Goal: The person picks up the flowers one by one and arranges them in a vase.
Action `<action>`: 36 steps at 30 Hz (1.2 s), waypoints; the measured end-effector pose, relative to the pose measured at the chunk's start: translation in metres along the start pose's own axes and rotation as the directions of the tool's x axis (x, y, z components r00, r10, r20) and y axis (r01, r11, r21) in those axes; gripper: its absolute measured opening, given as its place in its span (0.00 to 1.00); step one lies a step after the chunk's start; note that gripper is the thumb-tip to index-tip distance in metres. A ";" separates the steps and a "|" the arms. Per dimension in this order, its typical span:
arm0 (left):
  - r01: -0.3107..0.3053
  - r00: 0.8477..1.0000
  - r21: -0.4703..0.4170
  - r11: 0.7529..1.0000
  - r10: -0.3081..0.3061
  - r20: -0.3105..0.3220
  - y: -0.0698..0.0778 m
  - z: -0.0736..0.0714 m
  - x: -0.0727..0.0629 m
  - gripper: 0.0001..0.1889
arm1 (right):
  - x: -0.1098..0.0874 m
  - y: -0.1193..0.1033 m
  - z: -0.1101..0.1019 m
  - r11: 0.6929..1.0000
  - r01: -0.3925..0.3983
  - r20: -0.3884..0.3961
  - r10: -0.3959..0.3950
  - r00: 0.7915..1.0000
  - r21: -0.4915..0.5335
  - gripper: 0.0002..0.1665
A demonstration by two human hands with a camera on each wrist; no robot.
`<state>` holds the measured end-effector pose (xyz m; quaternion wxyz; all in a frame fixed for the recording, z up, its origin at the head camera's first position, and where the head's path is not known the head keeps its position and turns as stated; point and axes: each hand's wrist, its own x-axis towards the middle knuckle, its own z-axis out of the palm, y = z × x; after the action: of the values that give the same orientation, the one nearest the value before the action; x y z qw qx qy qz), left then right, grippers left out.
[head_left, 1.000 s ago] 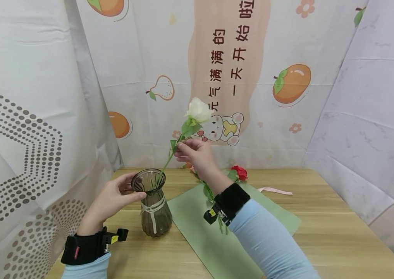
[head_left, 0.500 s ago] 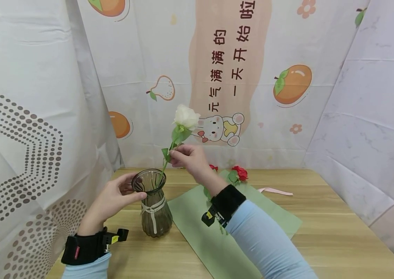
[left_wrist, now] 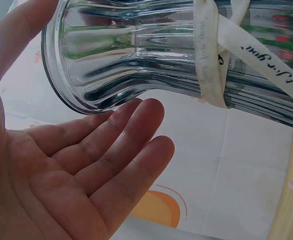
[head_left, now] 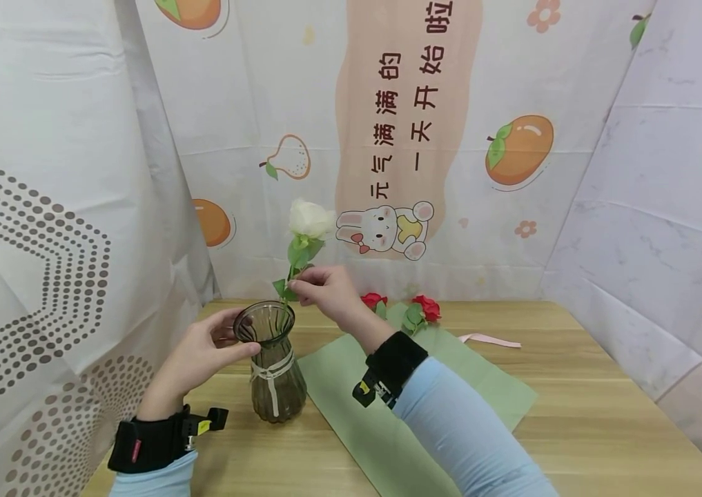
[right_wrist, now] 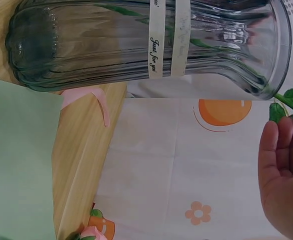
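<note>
Pinches a white rose point(head_left: 311, 219) by the stem between thumb and fingers of the right hand point(head_left: 328, 293), just above the mouth of a ribbed smoky-glass vase point(head_left: 278, 390). Holds the bloom well over the rim, leaning slightly right, with green leaves close to the fingertips. Runs the lower stem down inside the vase, visible through the glass; cannot tell how near its tip comes to the bottom.

With the left hand point(head_left: 214, 345), grips the flared rim from the left, thumb on the near side, fingers reaching round the far side, fairly straight in the left wrist view. Around the vase's neck, a tied cream ribbon point(right_wrist: 156, 45) lettered "Just for you". Beneath, a wood-grain table point(head_left: 605, 414).

Wears black wristbands point(head_left: 148, 445) and light-blue sleeves point(head_left: 475, 442).

Just right of the vase, flat on the table, a green paper sheet point(head_left: 344, 376), partly under the right arm. At its far end, near each other, two red roses point(head_left: 428, 308); farther right, a narrow pink ribbon point(head_left: 490, 339). Low in the right wrist view, a pink bloom point(right_wrist: 94, 232), cut off by the edge.

Behind the table, a pale cloth point(head_left: 251, 83) printed with orange fruit, Chinese characters and a sideways bunny; to the left, a dot-patterned cloth point(head_left: 27, 290); to the right, a marbled one point(head_left: 667, 172).
</note>
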<state>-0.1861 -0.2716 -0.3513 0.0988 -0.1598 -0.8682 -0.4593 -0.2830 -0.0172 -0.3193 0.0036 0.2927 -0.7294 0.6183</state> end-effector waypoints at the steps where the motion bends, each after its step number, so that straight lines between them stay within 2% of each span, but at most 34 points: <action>1: -0.001 1.000 0.001 1.000 0.001 0.000 0.000 0.000 0.000 0.37 | 0.000 0.000 0.001 0.999 -0.006 0.008 0.006 1.000 -0.036 0.10; 6: 0.006 1.000 0.002 1.000 -0.006 0.003 0.000 0.000 0.000 0.37 | -0.001 -0.001 0.007 0.988 -0.004 0.054 0.012 0.998 -0.151 0.09; 15: 0.005 1.000 0.017 1.000 -0.005 0.007 -0.001 0.000 0.000 0.38 | -0.002 -0.001 0.015 0.977 0.013 0.107 0.010 0.994 -0.214 0.08; 23: 0.010 1.000 0.014 1.000 -0.010 0.005 -0.004 0.001 0.002 0.39 | -0.003 -0.003 0.024 0.958 0.004 0.128 0.035 0.991 -0.286 0.05; 31: -0.021 1.000 -0.006 1.000 0.021 0.002 0.000 0.001 0.001 0.37 | -0.002 -0.003 0.030 0.916 0.038 0.122 0.012 0.992 -0.400 0.07; 36: -0.036 0.999 -0.028 0.999 0.036 0.003 0.000 0.000 0.000 0.36 | -0.001 -0.003 0.031 0.906 0.024 0.126 0.032 0.991 -0.423 0.07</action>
<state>-0.1864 -0.2712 -0.3517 0.1033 -0.1776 -0.8588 -0.4692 -0.2693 -0.0452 -0.3243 0.0182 0.3232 -0.8455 0.4246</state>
